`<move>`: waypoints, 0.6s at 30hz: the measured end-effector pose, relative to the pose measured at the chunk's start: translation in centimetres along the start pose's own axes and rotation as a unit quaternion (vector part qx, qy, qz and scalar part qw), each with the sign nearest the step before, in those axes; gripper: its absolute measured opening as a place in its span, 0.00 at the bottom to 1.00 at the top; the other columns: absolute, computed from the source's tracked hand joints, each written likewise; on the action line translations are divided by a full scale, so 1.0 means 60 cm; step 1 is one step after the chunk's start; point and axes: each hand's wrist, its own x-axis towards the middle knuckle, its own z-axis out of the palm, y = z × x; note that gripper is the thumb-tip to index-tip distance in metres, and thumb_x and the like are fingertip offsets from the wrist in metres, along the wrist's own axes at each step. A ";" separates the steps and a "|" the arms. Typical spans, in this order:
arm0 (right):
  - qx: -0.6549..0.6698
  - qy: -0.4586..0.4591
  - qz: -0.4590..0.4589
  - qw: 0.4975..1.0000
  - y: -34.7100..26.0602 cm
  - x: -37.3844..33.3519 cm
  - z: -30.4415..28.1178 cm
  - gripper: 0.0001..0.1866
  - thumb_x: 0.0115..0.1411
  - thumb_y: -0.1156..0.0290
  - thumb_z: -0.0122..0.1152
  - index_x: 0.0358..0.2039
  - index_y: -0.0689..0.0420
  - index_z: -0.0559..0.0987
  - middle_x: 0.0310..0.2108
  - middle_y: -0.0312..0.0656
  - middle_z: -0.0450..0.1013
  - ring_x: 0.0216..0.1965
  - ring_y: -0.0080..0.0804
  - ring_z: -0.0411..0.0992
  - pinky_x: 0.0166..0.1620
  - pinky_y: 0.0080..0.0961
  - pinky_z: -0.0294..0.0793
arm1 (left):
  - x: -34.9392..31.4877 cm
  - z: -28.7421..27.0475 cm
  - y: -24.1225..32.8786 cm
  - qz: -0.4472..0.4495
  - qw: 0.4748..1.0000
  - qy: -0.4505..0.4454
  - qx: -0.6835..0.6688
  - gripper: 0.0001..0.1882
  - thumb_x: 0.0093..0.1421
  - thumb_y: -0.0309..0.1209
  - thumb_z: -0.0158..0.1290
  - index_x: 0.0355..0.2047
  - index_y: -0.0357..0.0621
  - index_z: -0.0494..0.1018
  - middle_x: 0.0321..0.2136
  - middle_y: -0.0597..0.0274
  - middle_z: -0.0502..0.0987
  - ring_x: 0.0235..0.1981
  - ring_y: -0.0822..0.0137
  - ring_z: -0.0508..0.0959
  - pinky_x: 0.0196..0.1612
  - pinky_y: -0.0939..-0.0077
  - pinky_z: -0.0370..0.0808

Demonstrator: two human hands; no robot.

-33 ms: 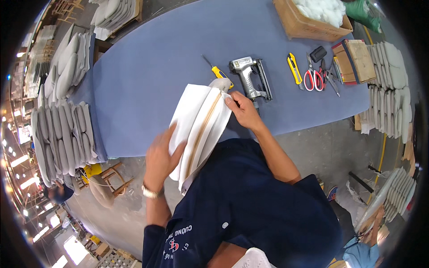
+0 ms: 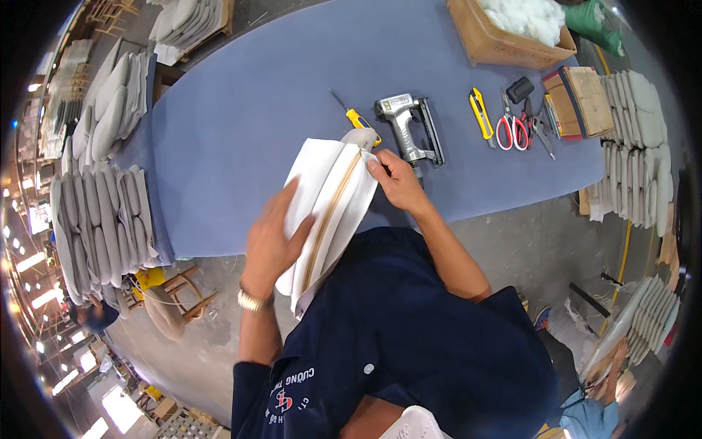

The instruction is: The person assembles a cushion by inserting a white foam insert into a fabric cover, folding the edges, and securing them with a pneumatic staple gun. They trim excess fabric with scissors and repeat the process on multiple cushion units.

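A white padded cushion (image 2: 301, 175) leans at the near edge of the table against my body, with a tan zipper (image 2: 330, 214) along its side. My left hand (image 2: 276, 233) rests on the cushion's left side, fingers stretched and thumb apart. At the zipper's upper end, my right hand (image 2: 395, 179) pinches the white fabric; whether a zipper pull is between the fingers is too small to tell. A grey piece (image 2: 360, 137) shows behind the cushion's top. Just beyond lie a yellow-handled screwdriver (image 2: 357, 122) and a silver staple gun (image 2: 406, 126).
On the blue table (image 2: 219, 146), a yellow utility knife (image 2: 481, 113), red-handled scissors (image 2: 512, 130) and pliers (image 2: 540, 132) lie to the right. A carton (image 2: 497, 45) of white stuffing stands behind them. Grey cushions (image 2: 102, 219) are stacked at left. Another person (image 2: 589, 410) is at lower right.
My left hand has slid a little up along the cushion, away from my body. The right hand keeps its pinch in nearly the same place.
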 end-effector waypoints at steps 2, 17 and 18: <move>-0.031 0.024 0.013 0.999 -0.011 0.001 0.002 0.11 0.68 0.68 0.61 0.33 0.62 0.75 0.32 0.41 0.69 0.34 0.35 0.69 0.39 0.31 0.70 | 0.081 0.052 0.009 0.095 0.995 0.031 -0.018 0.35 0.62 0.35 0.62 0.67 0.37 0.66 0.62 0.41 0.73 0.62 0.44 0.74 0.64 0.57 0.71; 0.180 0.101 0.064 0.976 -0.028 -0.018 0.039 0.06 0.60 0.76 0.69 0.32 0.61 0.78 0.32 0.39 0.75 0.30 0.26 0.74 0.37 0.24 0.76 | 0.139 0.136 0.009 0.094 0.989 0.020 -0.109 0.32 0.61 0.24 0.56 0.67 0.40 0.66 0.60 0.40 0.75 0.61 0.42 0.75 0.63 0.57 0.72; 0.171 0.084 0.082 0.978 -0.028 -0.017 0.035 0.07 0.60 0.75 0.69 0.32 0.61 0.77 0.31 0.39 0.74 0.29 0.26 0.73 0.36 0.24 0.76 | 0.140 0.138 0.007 0.100 0.989 0.019 -0.109 0.32 0.61 0.24 0.56 0.67 0.40 0.66 0.60 0.40 0.74 0.61 0.41 0.75 0.63 0.57 0.72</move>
